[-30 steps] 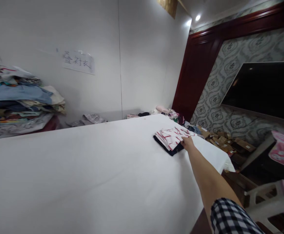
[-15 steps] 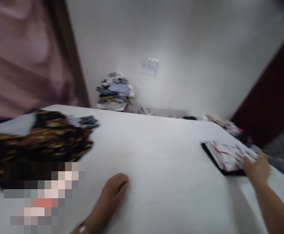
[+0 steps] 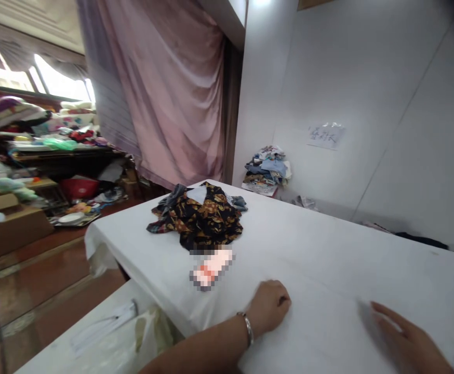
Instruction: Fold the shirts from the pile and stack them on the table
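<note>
Now the left hand (image 3: 268, 306) rests curled on the white surface (image 3: 328, 249), the right hand (image 3: 406, 337) spread flat; the dark floral shirt (image 3: 199, 218) at centre-left wants a two-handed grasp by the shoulders, I judge.

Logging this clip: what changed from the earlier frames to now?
The right hand let go of the folded striped shirt and now lies open on the table. The view swung left; the floral shirt came into sight. The left hand stays resting on the table.

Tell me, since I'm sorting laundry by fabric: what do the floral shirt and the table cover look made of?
Floral shirt: seemingly thin woven cloth, matte, lying in soft crumpled folds. Table cover: apparently plain white cotton-like sheet, matte, draping limply over the edge. Exact fibres cannot be told.
</note>
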Motion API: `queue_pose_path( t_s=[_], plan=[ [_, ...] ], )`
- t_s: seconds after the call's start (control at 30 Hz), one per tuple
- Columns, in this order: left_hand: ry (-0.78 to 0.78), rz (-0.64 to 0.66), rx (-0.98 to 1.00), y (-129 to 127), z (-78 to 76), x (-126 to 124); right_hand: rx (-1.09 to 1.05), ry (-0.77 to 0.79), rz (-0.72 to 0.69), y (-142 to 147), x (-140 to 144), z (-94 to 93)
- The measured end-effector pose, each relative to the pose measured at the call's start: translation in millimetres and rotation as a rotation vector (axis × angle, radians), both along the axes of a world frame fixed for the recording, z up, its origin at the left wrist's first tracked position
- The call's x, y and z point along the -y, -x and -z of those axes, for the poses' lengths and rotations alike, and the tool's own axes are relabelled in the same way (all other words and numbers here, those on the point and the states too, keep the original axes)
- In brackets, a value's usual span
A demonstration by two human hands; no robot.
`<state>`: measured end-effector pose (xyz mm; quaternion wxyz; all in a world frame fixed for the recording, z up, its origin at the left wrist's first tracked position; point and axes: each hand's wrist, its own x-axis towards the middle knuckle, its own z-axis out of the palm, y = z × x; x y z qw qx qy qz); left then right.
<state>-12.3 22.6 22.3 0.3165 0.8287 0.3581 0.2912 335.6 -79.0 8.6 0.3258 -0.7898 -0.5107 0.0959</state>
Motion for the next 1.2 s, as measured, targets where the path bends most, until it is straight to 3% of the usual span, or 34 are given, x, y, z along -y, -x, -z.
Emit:
queue_pose_path(
  t_s=[0.13, 0.2, 0.27, 0.37, 0.47, 0.6, 0.7, 0.83, 0.97, 1.2],
  plan=[
    [0.094, -0.055, 0.017, 1.1, -2.4, 2.9, -0.197, 0.094, -0.491, 109.4, -38.4, 2.3],
    [0.129, -0.091, 0.062, 9.1, -10.1, 3.8, -0.213, 0.080, -0.594, 148.4, -46.1, -2.7],
    [0.118, -0.115, 0.132, 25.7, -21.9, 0.5, -0.199, 0.043, -0.605, 169.3, -51.9, -2.9],
    [-0.059, -0.202, 0.118, 66.9, -43.3, -19.1, -0.151, -0.015, -0.551, 175.0, -59.3, 11.5],
    [-0.239, -0.402, -0.041, 120.0, -64.2, -56.8, -0.109, -0.086, -0.499, 169.2, -63.2, 34.6],
    [-0.308, -0.631, -0.157, 185.9, -86.1, -116.8, -0.055, -0.111, -0.497, 164.6, -64.7, 53.5],
    [-0.319, -0.815, -0.248, 217.4, -95.3, -153.3, -0.047, -0.114, -0.489, 163.7, -66.1, 57.8],
    [-0.266, -1.023, -0.318, 232.1, -100.4, -186.7, -0.067, -0.147, -0.480, 163.3, -67.5, 59.6],
    [-0.104, -1.173, -0.348, 234.6, -104.3, -212.5, -0.115, -0.158, -0.455, 164.4, -67.9, 56.5],
    [0.051, -1.170, -0.374, 247.4, -118.7, -238.5, -0.214, -0.132, -0.470, 165.4, -68.3, 50.7]
  ],
)
